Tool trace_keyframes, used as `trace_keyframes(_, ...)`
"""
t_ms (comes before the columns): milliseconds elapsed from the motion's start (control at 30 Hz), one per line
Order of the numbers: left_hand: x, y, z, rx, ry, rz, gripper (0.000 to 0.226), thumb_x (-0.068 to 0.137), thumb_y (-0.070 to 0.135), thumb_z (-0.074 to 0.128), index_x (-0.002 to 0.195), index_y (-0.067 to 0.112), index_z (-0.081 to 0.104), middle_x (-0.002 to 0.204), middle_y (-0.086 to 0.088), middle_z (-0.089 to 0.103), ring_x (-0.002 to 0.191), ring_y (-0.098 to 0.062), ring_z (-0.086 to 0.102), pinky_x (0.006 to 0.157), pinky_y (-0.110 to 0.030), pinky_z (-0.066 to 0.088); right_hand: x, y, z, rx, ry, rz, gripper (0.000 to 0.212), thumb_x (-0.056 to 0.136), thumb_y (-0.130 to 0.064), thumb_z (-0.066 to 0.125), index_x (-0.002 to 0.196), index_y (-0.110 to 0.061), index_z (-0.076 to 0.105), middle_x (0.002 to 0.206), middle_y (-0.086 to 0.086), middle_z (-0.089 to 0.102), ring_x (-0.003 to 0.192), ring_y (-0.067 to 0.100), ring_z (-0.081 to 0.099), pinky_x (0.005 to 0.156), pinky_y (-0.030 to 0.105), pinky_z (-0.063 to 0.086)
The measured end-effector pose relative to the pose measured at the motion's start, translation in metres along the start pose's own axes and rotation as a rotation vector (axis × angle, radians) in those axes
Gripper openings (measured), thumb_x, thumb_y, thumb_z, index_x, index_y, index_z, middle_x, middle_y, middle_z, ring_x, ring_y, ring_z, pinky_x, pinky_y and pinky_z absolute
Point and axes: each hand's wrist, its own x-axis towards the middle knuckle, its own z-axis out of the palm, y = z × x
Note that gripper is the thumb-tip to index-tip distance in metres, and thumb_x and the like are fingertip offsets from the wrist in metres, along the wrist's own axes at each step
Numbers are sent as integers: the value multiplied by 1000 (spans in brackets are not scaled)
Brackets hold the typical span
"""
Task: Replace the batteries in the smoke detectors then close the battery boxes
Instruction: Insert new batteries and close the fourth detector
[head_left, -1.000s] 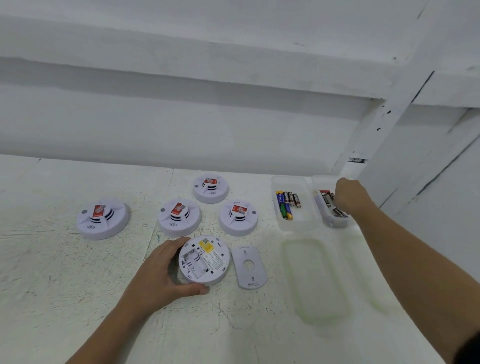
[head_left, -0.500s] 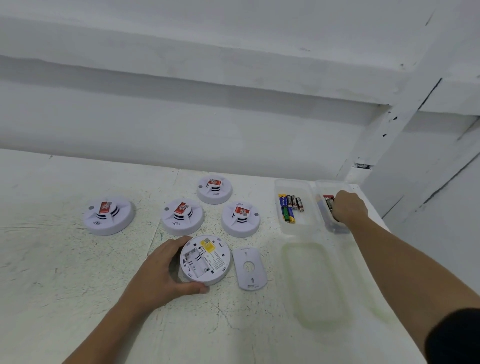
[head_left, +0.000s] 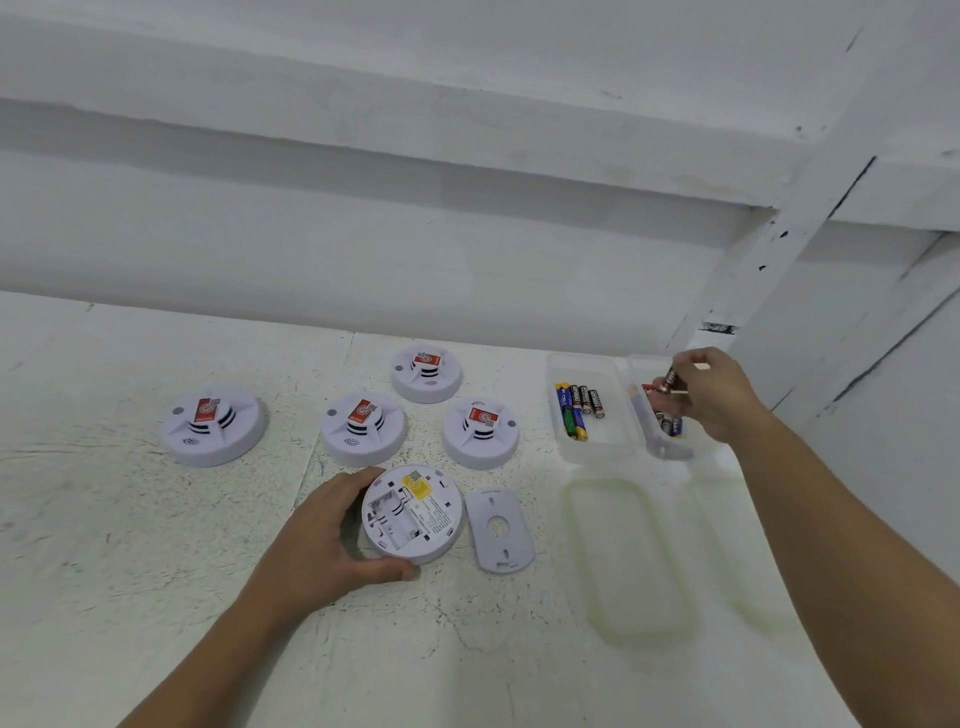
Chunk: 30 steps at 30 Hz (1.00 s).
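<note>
Progress: one smoke detector (head_left: 410, 514) lies on its back at lower centre. Its battery bay is open and looks empty, and its cover plate (head_left: 500, 530) lies just beside it on the right. I judge that the old cells are out and no new one is in yet.
Left to do: fill this bay and close it. Then come the four other detectors (head_left: 362, 426) sitting face-up across the middle of the frame, none visibly opened.
Right hand (head_left: 711, 392): at upper right, thumb and fingertips pinch a single battery (head_left: 670, 376), with the remaining fingers curled in. The battery is tilted and held clear above the right box (head_left: 670, 449).
Left hand (head_left: 332, 540): fingers are spread wide around the open detector's left rim, with the thumb along its near edge, gripping it on the table (head_left: 104, 519).
Spare cells: a few lie in the right box under the hand, and a row lies in the left box (head_left: 592, 452).
Lids (head_left: 628, 556): two clear ones lie flat at lower right.
</note>
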Motion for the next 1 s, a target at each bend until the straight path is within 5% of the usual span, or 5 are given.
trace_keyframes(267, 1, -5, 0, -15, -5, 35, 83, 42, 61, 88, 114, 56, 46, 116, 33, 52, 107, 5, 51, 85, -21, 44, -63, -29, 34, 111, -246, -49, 29, 91, 8, 51, 116, -6, 51, 87, 19, 65, 64, 25, 65, 55, 22, 57)
trace_keyframes(500, 2, -10, -2, 11, -10, 52, 81, 45, 61, 86, 112, 61, 40, 109, 35, 52, 106, 13, 45, 84, -13, 37, -134, -13, 103, -62, -546, -9, 34, 81, 9, 64, 110, -2, 54, 99, 34, 65, 62, 24, 63, 57, 28, 55)
trace_keyframes(600, 2, -12, -2, 9, -22, 47, 82, 46, 62, 85, 117, 52, 44, 108, 31, 53, 104, 11, 46, 85, -17, 40, -158, 0, 131, -194, -626, -49, 25, 82, 5, 65, 104, -4, 57, 93, 28, 69, 67, 26, 64, 65, 36, 55)
trace_keyframes(767, 5, -16, -4, 2, -29, 74, 85, 45, 63, 83, 120, 48, 47, 104, 29, 54, 101, 6, 49, 85, -24, 45, -183, 22, 162, -586, -581, -285, 15, 88, -22, 63, 102, -18, 65, 80, -2, 71, 61, 7, 63, 65, 26, 54)
trace_keyframes(1000, 7, -27, -3, -21, -52, 110, 89, 45, 66, 82, 124, 42, 50, 105, 22, 58, 100, -2, 54, 85, -31, 49, -202, 36, 175, -713, -529, -482, 15, 87, -22, 60, 100, -18, 67, 88, -4, 69, 77, 8, 62, 70, 24, 50)
